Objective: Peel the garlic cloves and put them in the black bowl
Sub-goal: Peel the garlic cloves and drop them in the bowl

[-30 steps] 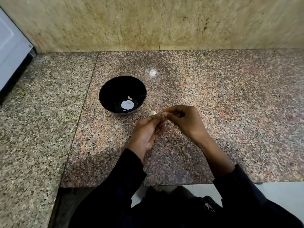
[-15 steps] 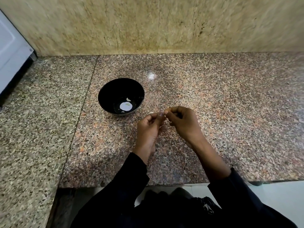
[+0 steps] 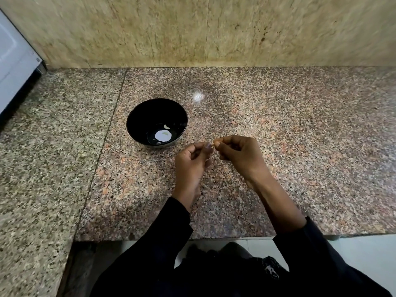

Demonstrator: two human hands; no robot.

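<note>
A black bowl [image 3: 137,116] stands on the granite counter, left of centre, with a peeled garlic clove [image 3: 166,126] and small pale bits on its bottom beside a bright reflection. Just right of the bowl my left hand [image 3: 190,166] and my right hand [image 3: 240,155] meet fingertip to fingertip. Between them they pinch a small garlic clove [image 3: 213,144], of which only a pale sliver shows; the rest is hidden by my fingers. Both hands hover a little above the counter, close to the bowl's right rim.
The speckled granite counter [image 3: 300,146] runs to a stone-tiled wall [image 3: 214,31] behind. A white appliance [image 3: 12,61] stands at the far left. The counter's front edge [image 3: 214,237] lies near my dark sleeves, with pale floor below.
The view has shifted slightly. The pale clove that showed above my left fingers a second ago is now almost hidden between the fingertips of both hands. The bowl has not moved.
</note>
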